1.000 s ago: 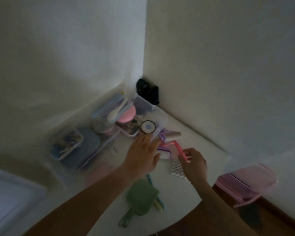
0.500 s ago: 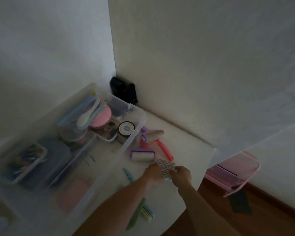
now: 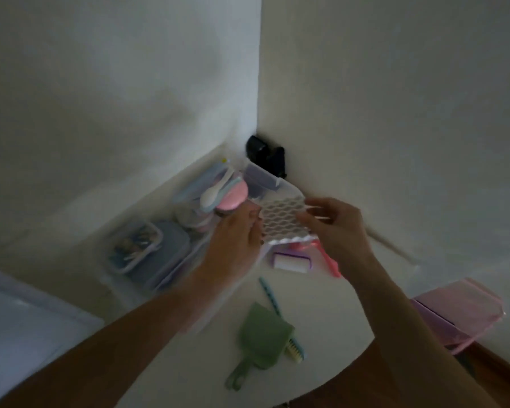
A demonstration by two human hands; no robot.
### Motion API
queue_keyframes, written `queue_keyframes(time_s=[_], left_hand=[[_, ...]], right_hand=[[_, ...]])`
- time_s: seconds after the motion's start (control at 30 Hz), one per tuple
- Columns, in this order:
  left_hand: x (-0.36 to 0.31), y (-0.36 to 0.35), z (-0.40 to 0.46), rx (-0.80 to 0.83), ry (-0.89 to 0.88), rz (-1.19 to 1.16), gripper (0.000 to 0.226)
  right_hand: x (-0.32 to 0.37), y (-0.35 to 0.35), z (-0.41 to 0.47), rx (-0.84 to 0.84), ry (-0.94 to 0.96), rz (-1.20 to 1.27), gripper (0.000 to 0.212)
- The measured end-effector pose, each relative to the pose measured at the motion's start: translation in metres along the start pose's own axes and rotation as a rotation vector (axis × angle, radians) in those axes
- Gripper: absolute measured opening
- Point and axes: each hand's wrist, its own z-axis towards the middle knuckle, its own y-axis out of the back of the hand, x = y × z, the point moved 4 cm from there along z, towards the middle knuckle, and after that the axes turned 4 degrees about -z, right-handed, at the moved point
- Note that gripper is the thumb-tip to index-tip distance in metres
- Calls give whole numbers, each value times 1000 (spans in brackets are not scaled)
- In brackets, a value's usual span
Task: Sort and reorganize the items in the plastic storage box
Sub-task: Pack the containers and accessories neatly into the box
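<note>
Our left hand (image 3: 238,235) and right hand (image 3: 334,228) each pinch one side of a white honeycomb mesh piece (image 3: 283,220), holding it up in the air between them, the left fingers curled on its left edge and the right fingers gripping its right edge; whether the mesh is being stretched we cannot tell through the blur. It hangs just over the near corner of the clear plastic storage box (image 3: 289,188), which sits on the white table (image 3: 321,304) pushed into the corner of the walls. Inside the box we see a pink round case (image 3: 233,198) with a white spoon (image 3: 217,191) lying across it, and further left a small lidded container (image 3: 136,247) beside a grey-blue lid (image 3: 171,245). Below the mesh, outside the box, lie a purple lint roller (image 3: 292,262) and a pink-handled one (image 3: 327,257), then a teal stick (image 3: 270,295), a green dustpan (image 3: 262,337) and a little brush (image 3: 295,350) near the table's front edge. The risk we judge from here: the mesh looks light and flexible, so a loose pinch on either side could let it spring away or drop among the rollers, and lowering it blindly into the crowded end could knock the spoon off the case. The dim light makes the box's clear rim easy to misjudge.
</note>
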Motion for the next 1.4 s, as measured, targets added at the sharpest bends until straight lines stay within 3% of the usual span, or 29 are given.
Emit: queue_keyframes(time_s=[0.07, 0.2, 0.27, 0.4, 0.57, 0.73, 0.9, 1.03, 1.13, 1.2, 1.3, 1.4], left_hand=[[22, 50, -5, -47, 45, 88, 22], [69, 117, -36, 62, 175, 438, 21], [90, 128, -57, 131, 185, 495, 27], [122, 120, -86, 256, 193, 522, 40], [142, 96, -99, 490, 257, 678, 36], [141, 84, -94, 559, 258, 782, 34], [141, 81, -90, 560, 287, 804, 32], [135, 76, -84, 476, 264, 801, 28], [119, 63, -68, 291, 170, 733, 36], [97, 46, -55, 217, 94, 695, 43], [51, 18, -39, 125, -60, 611, 40], [13, -23, -39, 113, -271, 539, 32]], right_hand=[[22, -48, 13, 143, 42, -77, 26], [28, -142, 18, 427, 64, -302, 13], [11, -186, 8, 581, 25, -458, 8], [-28, -248, -21, 729, 30, -904, 22], [-57, -280, -50, 830, -17, -1053, 37], [-58, -285, -50, 970, -52, -1187, 41], [-50, -289, -57, 1128, 48, -1265, 41], [-24, -265, -52, 937, 190, -1138, 38], [3, -216, -41, 582, 341, -848, 38], [11, -163, -35, 317, 355, -650, 28], [-10, -80, -25, 27, 197, -478, 12], [-69, -19, -6, -130, -26, -503, 10]])
